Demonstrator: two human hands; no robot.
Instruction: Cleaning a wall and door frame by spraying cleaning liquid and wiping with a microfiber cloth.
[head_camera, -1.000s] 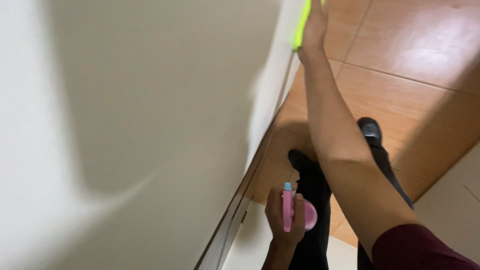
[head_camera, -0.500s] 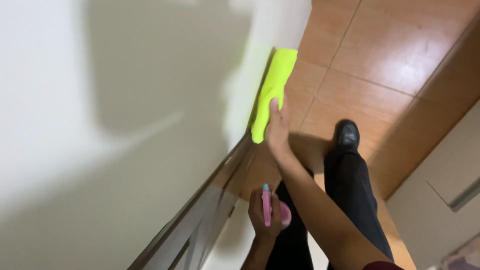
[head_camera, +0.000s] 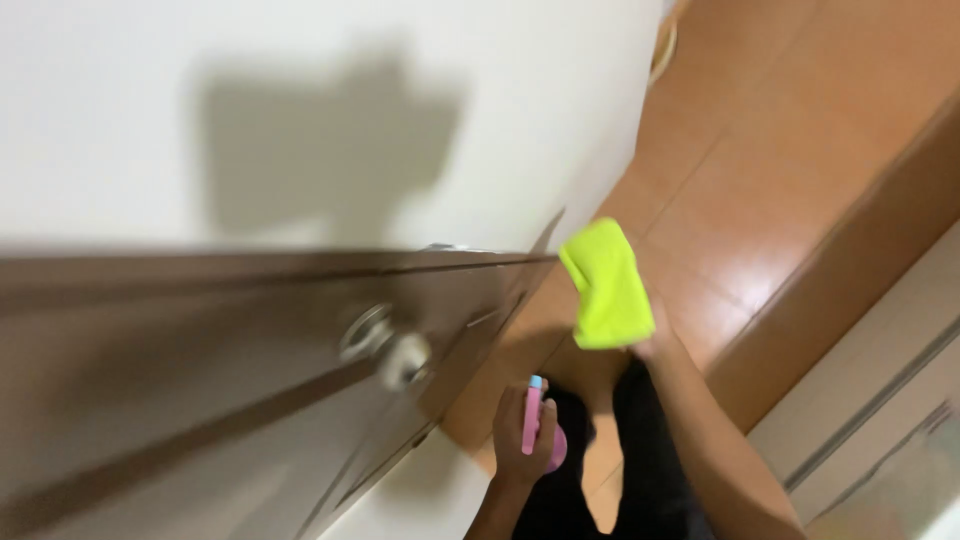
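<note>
Looking straight down here, and the whole shot is pretty motion-blurred. The right hand (head_camera: 655, 335) has its grip closed on a bright yellow-green cleaning cloth (head_camera: 605, 285); the cloth covers most of the fingers, so only the edge of the hand and the forearm running down toward the near right corner show. The cloth hangs in the air just right of the dark brown door (head_camera: 250, 340), not clearly touching it.

The left hand (head_camera: 525, 430) sits lower, near the bottom middle, with its grip wrapped around a pink spray bottle (head_camera: 537, 420). The bottle has a small blue tip pointing up and away, and its rounded pink body peeks out on the right side of the fist.

The door fills the left half, seen at a steep angle, with a round silver door knob (head_camera: 390, 350) sticking out of it, blurred. Above the door is a plain white wall (head_camera: 300, 110) with a big soft shadow on it.

On the right is an orange-brown tiled floor (head_camera: 780, 140), glossy with a bit of glare. The person's dark trousers (head_camera: 640, 470) show below the hands, between the two arms.
</note>
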